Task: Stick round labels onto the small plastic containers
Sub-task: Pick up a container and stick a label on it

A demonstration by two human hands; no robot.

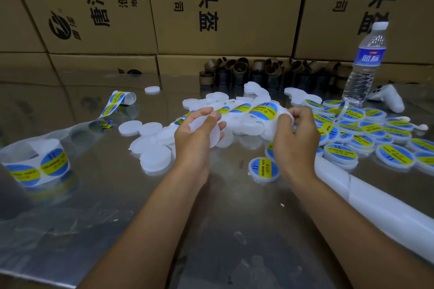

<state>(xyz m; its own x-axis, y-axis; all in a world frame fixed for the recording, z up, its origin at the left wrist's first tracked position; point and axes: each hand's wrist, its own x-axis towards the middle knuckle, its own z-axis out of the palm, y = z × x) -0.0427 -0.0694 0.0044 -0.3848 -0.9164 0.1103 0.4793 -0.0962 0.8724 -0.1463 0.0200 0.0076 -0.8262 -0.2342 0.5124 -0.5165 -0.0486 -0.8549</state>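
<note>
**Labels Met Lids at a Crowded Workbench**

Printed cardboard boxes [211, 7] stood stacked as a wall behind a shiny metal table [211, 230], where a person worked bare-handed. A long white tube [375, 204] lay along the table's right side. Beside it spread a heap of labelled containers [375, 129], their blue-and-yellow stickers facing up, while unlabelled containers [152, 141] lay scattered across the middle and left. A row of brown cardboard cores [258, 70] lined the foot of the boxes, with a water bottle [364, 65] upright at the right and a white controller [387, 98] just beside it. A label roll [35, 164] sat near the left edge.

Above the middle of the table, the left hand [197, 134] gripped a blank container [206, 126], fingers curled beneath it and thumb pressed on top. The right hand [296, 136], fingers curled tight, pinched the end of a label strip [261, 110] that stretched between both hands, just above the blank container.
</note>
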